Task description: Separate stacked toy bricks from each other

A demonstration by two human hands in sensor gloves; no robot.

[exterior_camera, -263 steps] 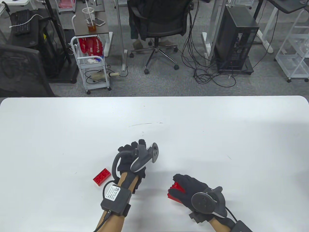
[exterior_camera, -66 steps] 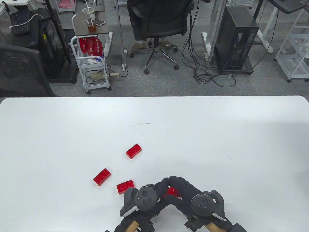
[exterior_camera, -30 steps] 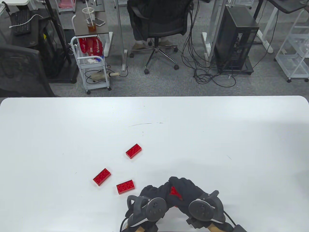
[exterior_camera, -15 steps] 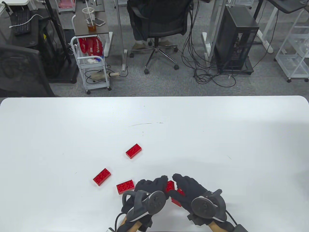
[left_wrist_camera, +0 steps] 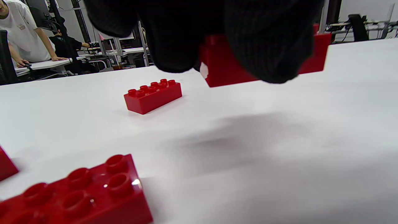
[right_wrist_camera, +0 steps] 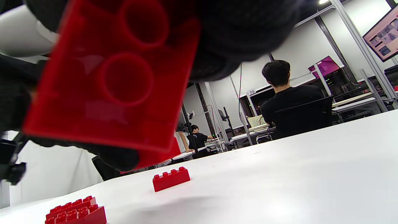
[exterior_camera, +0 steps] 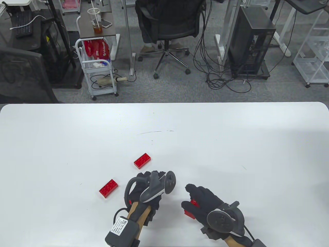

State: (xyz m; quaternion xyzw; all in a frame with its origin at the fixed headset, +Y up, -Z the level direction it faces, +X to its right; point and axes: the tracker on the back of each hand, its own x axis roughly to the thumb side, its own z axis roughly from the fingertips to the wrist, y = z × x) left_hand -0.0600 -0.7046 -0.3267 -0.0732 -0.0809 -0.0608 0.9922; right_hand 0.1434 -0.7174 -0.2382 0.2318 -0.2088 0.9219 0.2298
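Table view: white table bare right of right hand.

Three cams: one high overhead, two wrist cams skimming the tabletop

Overhead looks down at the white table toward the office; both wrist cams sit low, facing outward, and all share the far red brick.

Hiding most of the held brick behind the left hand's fingers; leaving unclear whether the right hand is gripping one brick or several.
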